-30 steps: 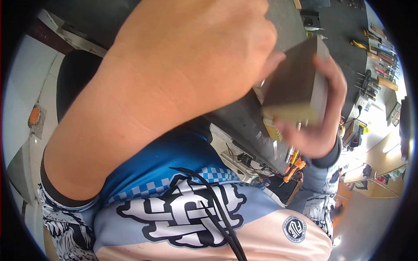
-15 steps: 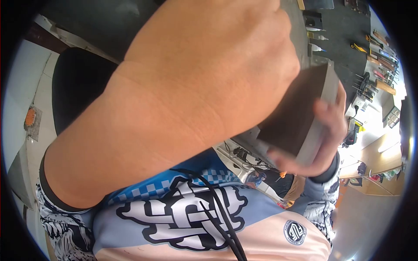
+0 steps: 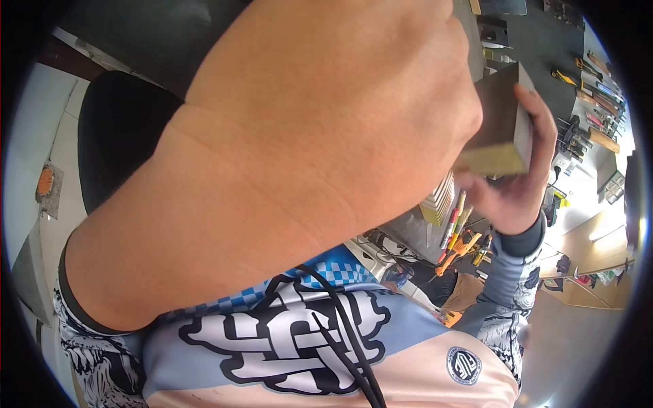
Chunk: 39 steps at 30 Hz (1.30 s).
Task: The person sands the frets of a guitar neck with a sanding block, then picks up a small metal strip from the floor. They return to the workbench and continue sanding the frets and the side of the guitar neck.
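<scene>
My left hand (image 3: 354, 88) fills the upper middle, its back towards me and its knuckles bent. The fingers curl away out of sight, so whatever they hold is hidden. Just right of it, my right hand (image 3: 517, 200) grips a dark rectangular block (image 3: 500, 112) with a grey side and a yellowish end. One finger lies along the block's far side, while the thumb near its lower edge is blurred. The block's left part disappears behind my left hand. Below it shows a layered stack (image 3: 439, 200) with pale, striped edges.
Markers (image 3: 450, 228) and an orange tool (image 3: 464, 248) lie beside the stack. Several hand tools (image 3: 598, 102) line the dark bench (image 3: 530, 58) at the right. A black seat (image 3: 129, 136) stands at the left.
My right hand has shifted up and right, turning the block so its yellowish end now shows. The stack and markers have come into view. My left hand has moved slightly right.
</scene>
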Available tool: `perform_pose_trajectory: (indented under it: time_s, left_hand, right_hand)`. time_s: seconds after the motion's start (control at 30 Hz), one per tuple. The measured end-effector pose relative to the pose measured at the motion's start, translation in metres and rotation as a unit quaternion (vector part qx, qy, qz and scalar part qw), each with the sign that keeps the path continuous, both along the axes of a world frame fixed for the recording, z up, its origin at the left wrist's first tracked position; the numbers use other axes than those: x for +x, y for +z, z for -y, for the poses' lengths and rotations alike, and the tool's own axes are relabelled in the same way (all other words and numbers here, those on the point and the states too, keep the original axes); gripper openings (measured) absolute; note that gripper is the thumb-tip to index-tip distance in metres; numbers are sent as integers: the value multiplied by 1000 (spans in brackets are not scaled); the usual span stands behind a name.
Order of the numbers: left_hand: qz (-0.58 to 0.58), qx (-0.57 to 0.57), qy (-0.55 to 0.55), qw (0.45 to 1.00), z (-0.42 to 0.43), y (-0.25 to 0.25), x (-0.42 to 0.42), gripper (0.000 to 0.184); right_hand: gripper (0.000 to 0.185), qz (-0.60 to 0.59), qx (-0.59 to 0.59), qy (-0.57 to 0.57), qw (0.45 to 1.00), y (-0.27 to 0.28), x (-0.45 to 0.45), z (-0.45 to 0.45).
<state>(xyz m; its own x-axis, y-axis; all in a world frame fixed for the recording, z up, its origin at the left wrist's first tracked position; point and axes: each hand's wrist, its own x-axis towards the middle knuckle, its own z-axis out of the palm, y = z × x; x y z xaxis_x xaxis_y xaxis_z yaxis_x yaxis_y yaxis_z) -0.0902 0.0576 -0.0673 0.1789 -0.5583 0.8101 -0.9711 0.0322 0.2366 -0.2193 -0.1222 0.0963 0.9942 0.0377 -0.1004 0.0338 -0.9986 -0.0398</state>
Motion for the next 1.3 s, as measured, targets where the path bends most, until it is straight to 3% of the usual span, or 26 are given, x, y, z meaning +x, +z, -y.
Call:
perform_pose_trajectory:
  time_s: [0.1, 0.3, 0.4, 0.7, 0.83, 0.93, 1.07, 1.2, 1.3]
  left_hand:
    - [-4, -1, -2, 1000, 1, 0, -1, 30]
    - [-5, 0, -4, 1000, 2, 3, -2, 30]
    - [-9, 0, 2, 1000, 5, 3, 3, 30]
    - [-15, 1, 5, 1000, 9, 4, 4, 29]
    - [-11, 1, 7, 1000, 9, 5, 4, 29]
    - [-15, 7, 12, 1000, 8, 5, 6, 29]
    - [-14, 4, 5, 1000, 12, 5, 3, 29]
    - [-8, 7, 2, 1000, 10, 6, 0, 29]
    - [-3, 9, -9, 1000, 12, 9, -6, 29]
  right_hand:
    - [100, 74, 166, -128, 975, -13, 6, 6]
    - [106, -36, 46, 66, 996, 2, -4, -8]
    - [104, -38, 69, 129, 988, -2, -6, -19]
    - [110, -46, 80, 117, 989, -2, -11, -18]
    - [109, -22, 85, 34, 996, 0, -25, -11]
    - [109, -48, 111, 146, 982, -5, -8, -15]
    - [108, 1, 93, 34, 995, -2, -23, -4]
    - [109, -78, 100, 112, 986, 7, -11, -11]
    - [109, -45, 114, 57, 991, 8, -18, -4]
